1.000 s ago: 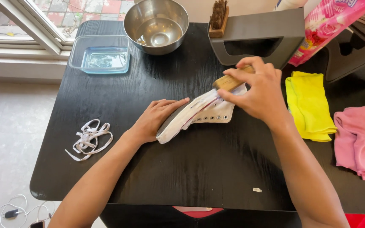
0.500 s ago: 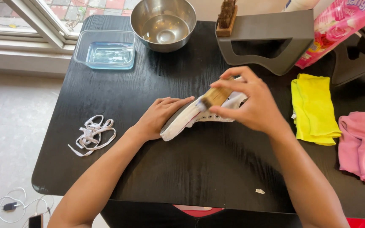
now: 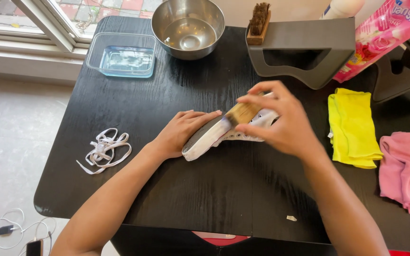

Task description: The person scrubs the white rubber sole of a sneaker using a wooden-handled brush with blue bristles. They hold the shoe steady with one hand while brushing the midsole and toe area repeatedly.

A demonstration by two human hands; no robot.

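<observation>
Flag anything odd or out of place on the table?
Only minor things. The white shoe lies on its side with its laces out; the white laces sit in a loose tangle near the table's left edge. A small pale scrap lies near the front edge. Nothing looks spilled or damaged.
</observation>
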